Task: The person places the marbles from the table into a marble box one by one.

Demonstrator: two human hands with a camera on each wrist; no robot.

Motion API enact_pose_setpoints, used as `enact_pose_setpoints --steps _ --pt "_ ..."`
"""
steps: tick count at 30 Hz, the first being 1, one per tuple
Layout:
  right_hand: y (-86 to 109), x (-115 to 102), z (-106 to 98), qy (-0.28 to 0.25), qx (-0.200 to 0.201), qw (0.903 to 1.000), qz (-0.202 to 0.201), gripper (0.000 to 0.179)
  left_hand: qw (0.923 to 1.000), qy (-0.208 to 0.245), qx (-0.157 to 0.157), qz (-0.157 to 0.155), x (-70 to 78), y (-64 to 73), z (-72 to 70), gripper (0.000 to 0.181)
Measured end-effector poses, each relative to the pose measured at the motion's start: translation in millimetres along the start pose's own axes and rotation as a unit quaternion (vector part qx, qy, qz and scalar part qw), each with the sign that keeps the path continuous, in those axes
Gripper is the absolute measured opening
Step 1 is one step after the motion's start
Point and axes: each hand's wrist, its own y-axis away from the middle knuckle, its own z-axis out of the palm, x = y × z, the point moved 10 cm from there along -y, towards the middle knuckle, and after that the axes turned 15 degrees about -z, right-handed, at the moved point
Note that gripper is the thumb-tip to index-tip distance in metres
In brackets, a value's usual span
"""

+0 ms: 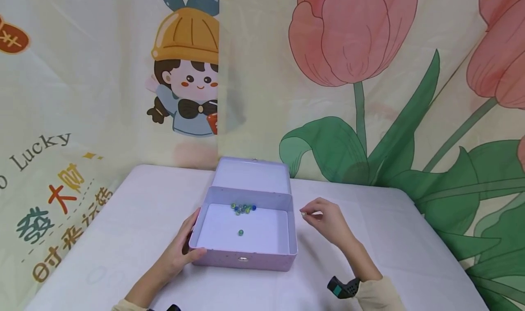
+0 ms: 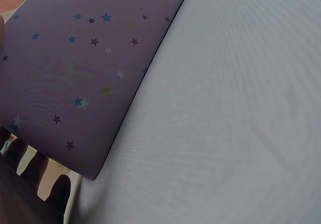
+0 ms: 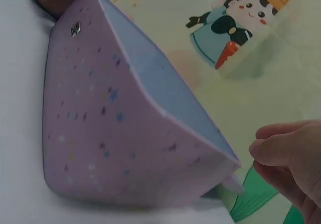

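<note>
An open lilac tin box (image 1: 245, 259) with small stars on its outside stands on the table, its lid (image 1: 251, 174) tipped back. Several green and blue glass marbles (image 1: 243, 208) cluster near its back wall, and one green marble (image 1: 240, 232) lies apart, closer to the front. My left hand (image 1: 177, 252) grips the box's front left corner, thumb at the front and fingers along the left side. Just right of the box, my right hand (image 1: 326, 217) pinches a small pale thing (image 1: 303, 213) between thumb and fingers, mostly hidden by the fingertips; its kind cannot be told.
A white cloth covers the table (image 1: 369, 238). Behind it hangs a printed backdrop (image 1: 254, 119) with tulips and a cartoon figure. A black wrist device (image 1: 343, 287) sits on the right forearm.
</note>
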Motion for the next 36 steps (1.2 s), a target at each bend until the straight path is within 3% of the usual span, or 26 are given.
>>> enact_pose_setpoints --steps 3,8,17,26,36 --pt "-19.5 -20.1 9.7 -0.008 -0.021 0.9997 -0.012 0.015 1.0 -0.006 0.005 0.001 -1.0 0.2 -2.2 0.09" --pt "-48.7 -43.7 50.1 -0.003 -0.121 0.9917 -0.043 0.014 1.0 -0.005 0.006 0.006 -2.1 0.3 -3.5 0.09" --pt "-71.3 -38.1 121.7 0.059 -0.259 0.9633 -0.035 0.006 0.9999 -0.007 0.001 -0.01 -2.8 1.6 -1.4 0.09" --pt "-79.8 -32.8 141.2 0.091 -0.296 0.9497 -0.045 0.004 1.0 0.0 -0.004 -0.003 -0.9 -0.4 3.8 0.091" --pt "-84.9 -13.5 153.1 0.081 -0.314 0.9458 -0.012 0.006 1.0 0.003 -0.001 -0.008 -1.2 -0.4 0.5 0.092"
